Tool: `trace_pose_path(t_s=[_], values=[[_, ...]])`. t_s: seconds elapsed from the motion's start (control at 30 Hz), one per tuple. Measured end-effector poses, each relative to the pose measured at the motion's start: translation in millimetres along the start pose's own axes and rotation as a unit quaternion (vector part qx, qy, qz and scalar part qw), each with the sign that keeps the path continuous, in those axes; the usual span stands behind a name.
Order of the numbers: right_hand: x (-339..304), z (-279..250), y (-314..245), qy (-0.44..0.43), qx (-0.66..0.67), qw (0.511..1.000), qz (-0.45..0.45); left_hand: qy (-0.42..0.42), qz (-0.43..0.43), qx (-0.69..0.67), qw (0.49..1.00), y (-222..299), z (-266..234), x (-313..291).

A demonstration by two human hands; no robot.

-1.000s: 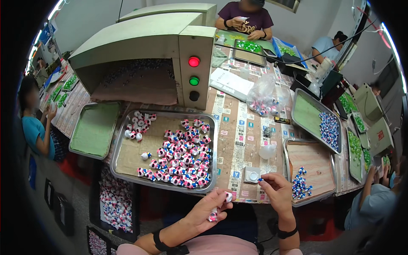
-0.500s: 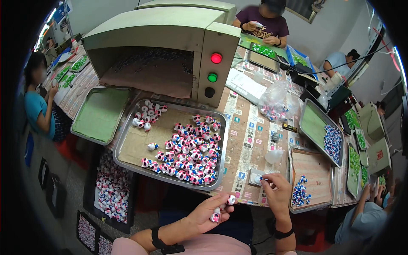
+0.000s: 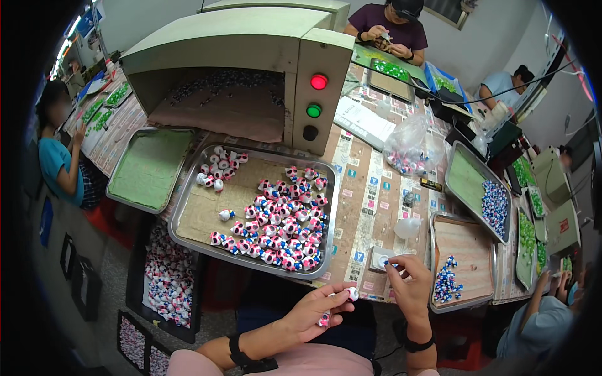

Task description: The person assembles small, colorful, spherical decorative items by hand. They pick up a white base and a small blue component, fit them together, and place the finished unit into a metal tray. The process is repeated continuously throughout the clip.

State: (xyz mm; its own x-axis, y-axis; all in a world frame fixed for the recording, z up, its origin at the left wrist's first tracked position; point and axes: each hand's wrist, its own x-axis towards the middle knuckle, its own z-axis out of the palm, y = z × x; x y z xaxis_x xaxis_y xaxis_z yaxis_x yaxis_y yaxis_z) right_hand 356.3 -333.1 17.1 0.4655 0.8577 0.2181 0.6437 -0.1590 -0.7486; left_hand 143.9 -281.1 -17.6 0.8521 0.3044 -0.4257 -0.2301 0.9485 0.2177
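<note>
My left hand point(image 3: 320, 311) is closed around small white-and-pink toy figure heads. One white head point(image 3: 352, 294) sticks out between thumb and forefinger, and another pink-and-white head point(image 3: 324, 319) shows below the fingers. To its right, my right hand point(image 3: 411, 282) pinches a small blue piece at its fingertips, mostly hidden by them. Those fingertips are at the edge of a small square white dish point(image 3: 379, 258) on the table. Left of my hands, a metal tray point(image 3: 182, 229) lined with brown card holds many pink, white and blue figures, with a few loose heads at its far left corner.
An oven-like machine point(image 3: 251, 50) with lit buttons stands behind the tray. A green-lined tray point(image 3: 147, 166) lies left. On the right are a tray with small blue figures point(image 3: 467, 263), another green-lined tray point(image 3: 467, 172) and a plastic bag point(image 3: 414, 144). Bins of figures point(image 3: 166, 282) stand below left. Co-workers sit around.
My left hand has moved slightly right toward my right hand, and the white head in it is turned differently. My right hand stays by the dish. The view shifted slightly.
</note>
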Motion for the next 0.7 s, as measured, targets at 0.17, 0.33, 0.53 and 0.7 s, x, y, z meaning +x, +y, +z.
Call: trace_pose_path(t_s=[0.17, 0.33, 0.53, 0.7], values=[[-16.0, -7.4, -15.8, -0.041, 0.114, 0.992, 0.022, -0.003, 0.001, 0.016, 1.0, -2.2, -5.8, 7.4], [-34.9, -5.4, -24.4, -0.081, 0.206, 0.974, 0.057, 0.014, 0.001, 0.029, 0.999, -5.4, -5.8, 11.7], [-40.2, -0.6, -20.4, -0.108, 0.21, 0.969, 0.066, 0.035, 0.004, 0.006, 0.999, -6.1, 3.1, 9.9], [-41.4, -2.5, -20.7, -0.119, 0.198, 0.971, 0.058, 0.024, 0.018, 0.049, 0.998, -7.2, -0.8, 8.8]])
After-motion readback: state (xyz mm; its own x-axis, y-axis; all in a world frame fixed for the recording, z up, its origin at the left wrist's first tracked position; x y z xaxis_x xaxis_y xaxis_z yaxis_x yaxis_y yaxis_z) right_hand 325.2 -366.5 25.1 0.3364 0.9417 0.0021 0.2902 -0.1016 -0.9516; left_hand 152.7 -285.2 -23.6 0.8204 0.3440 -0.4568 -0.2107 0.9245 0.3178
